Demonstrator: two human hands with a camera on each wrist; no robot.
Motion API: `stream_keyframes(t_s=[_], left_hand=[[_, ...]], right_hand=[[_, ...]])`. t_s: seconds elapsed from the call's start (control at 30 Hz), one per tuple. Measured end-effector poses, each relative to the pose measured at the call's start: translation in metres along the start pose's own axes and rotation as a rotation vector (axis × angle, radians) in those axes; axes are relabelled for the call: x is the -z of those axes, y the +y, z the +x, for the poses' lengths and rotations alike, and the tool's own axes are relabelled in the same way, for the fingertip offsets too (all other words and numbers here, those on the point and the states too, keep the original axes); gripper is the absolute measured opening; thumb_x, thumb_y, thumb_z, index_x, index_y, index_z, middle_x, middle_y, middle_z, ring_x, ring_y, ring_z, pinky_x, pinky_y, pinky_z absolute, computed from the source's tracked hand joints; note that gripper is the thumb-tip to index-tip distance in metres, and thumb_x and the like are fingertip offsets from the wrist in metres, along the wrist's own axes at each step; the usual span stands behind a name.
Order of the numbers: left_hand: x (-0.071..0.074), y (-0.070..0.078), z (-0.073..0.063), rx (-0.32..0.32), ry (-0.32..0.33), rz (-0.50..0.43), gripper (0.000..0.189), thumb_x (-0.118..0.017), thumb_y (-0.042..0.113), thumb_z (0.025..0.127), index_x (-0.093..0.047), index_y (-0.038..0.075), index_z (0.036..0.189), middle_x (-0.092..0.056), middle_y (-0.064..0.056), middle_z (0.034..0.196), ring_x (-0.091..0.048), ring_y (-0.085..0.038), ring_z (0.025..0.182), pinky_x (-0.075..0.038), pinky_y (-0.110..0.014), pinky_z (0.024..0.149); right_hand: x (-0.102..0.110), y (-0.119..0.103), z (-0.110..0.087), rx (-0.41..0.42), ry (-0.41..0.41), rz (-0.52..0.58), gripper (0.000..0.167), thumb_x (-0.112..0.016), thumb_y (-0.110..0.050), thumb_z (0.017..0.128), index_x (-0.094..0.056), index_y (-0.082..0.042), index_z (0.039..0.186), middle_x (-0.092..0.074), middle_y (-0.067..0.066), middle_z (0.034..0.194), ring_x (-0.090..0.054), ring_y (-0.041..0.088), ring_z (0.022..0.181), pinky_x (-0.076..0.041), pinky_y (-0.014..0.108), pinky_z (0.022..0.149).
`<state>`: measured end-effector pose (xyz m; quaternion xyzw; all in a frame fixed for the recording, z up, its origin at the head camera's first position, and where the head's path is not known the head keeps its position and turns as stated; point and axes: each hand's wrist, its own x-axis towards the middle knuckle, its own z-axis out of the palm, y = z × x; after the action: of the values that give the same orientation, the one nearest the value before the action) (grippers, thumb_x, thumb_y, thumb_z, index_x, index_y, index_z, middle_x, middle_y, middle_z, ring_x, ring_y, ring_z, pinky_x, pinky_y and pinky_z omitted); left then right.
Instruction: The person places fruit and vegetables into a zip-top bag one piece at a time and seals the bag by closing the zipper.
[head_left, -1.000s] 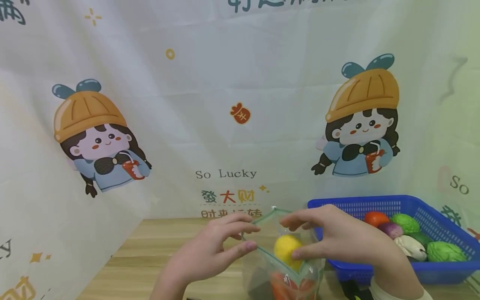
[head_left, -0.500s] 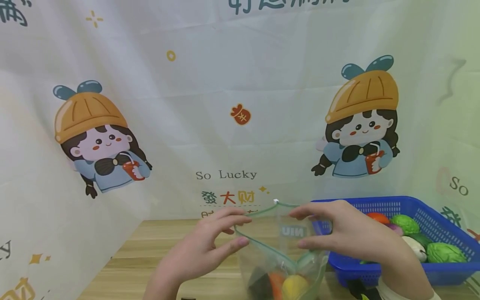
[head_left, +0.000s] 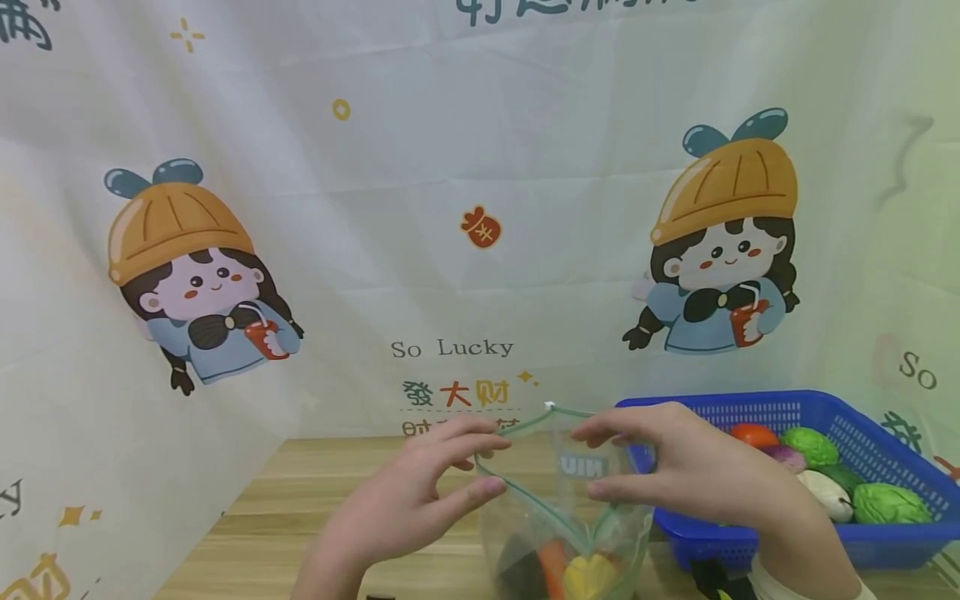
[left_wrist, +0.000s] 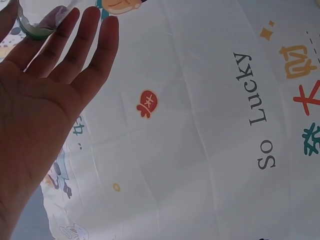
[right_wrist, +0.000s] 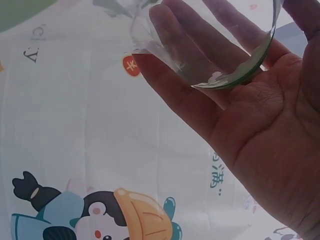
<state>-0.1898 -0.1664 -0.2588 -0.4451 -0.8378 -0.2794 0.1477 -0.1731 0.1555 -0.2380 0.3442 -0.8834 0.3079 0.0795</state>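
Note:
A clear zip bag [head_left: 525, 508] with a green-edged mouth stands in front of me, its mouth spread wide. Inside, low down, lie a rounded yellow fruit or vegetable [head_left: 590, 577], an orange piece [head_left: 553, 567] and a dark rounded piece [head_left: 519, 568]. My left hand [head_left: 408, 487] is at the bag's left corner, thumb and fingers apart on either side of the edge. My right hand [head_left: 686, 467] is around the right corner, its thumb apart from the fingers. In the right wrist view, the clear film [right_wrist: 200, 55] crosses in front of those fingers.
A blue basket [head_left: 825, 546] at the right holds a tomato [head_left: 754, 435], green cabbages [head_left: 892, 503], a purple-and-white piece [head_left: 786, 457] and a white piece [head_left: 825, 493]. A black item [head_left: 708, 575] lies before it. A printed cloth [head_left: 480, 292] hangs behind the wooden table [head_left: 315, 492].
The yellow piece has dropped from the right hand at the bag's mouth to the bottom of the bag. Both hands have stayed at the mouth's corners, shifting slightly.

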Motion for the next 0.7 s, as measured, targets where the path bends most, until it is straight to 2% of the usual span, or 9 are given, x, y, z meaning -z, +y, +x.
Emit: stream_keyframes(t_s=[0.27,0.57,0.7], left_hand=[[-0.0006,0.0010,0.0009,-0.007,0.004,0.004,0.035,-0.063,0.034,0.109,-0.068,0.018,0.139,-0.063,0.004,0.143,-0.067,-0.012,0.118,-0.061,-0.031,0.097],[-0.0026,0.0004,0.0011,-0.025,0.007,0.003,0.034,-0.063,0.032,0.109,-0.068,0.017,0.139,-0.064,0.003,0.140,-0.067,-0.013,0.116,-0.062,-0.031,0.096],[-0.0029,-0.0005,0.0010,-0.028,0.013,-0.003,0.033,-0.064,0.031,0.109,-0.068,0.018,0.139,-0.064,0.004,0.140,-0.066,-0.012,0.115,-0.062,-0.033,0.095]], right_hand=[[-0.0014,-0.0036,-0.0014,0.022,0.021,-0.014,0.046,-0.068,-0.060,0.099,-0.072,-0.028,0.132,-0.075,-0.012,0.127,-0.070,0.010,0.115,-0.060,0.026,0.087],[-0.0015,-0.0056,-0.0043,0.041,0.047,-0.029,0.035,-0.063,-0.051,0.105,-0.072,-0.029,0.132,-0.075,-0.013,0.128,-0.070,0.013,0.117,-0.061,0.028,0.092],[-0.0007,-0.0066,-0.0058,0.066,0.084,-0.067,0.032,-0.063,-0.049,0.106,-0.071,-0.031,0.132,-0.074,-0.015,0.129,-0.070,0.012,0.119,-0.061,0.032,0.096]])
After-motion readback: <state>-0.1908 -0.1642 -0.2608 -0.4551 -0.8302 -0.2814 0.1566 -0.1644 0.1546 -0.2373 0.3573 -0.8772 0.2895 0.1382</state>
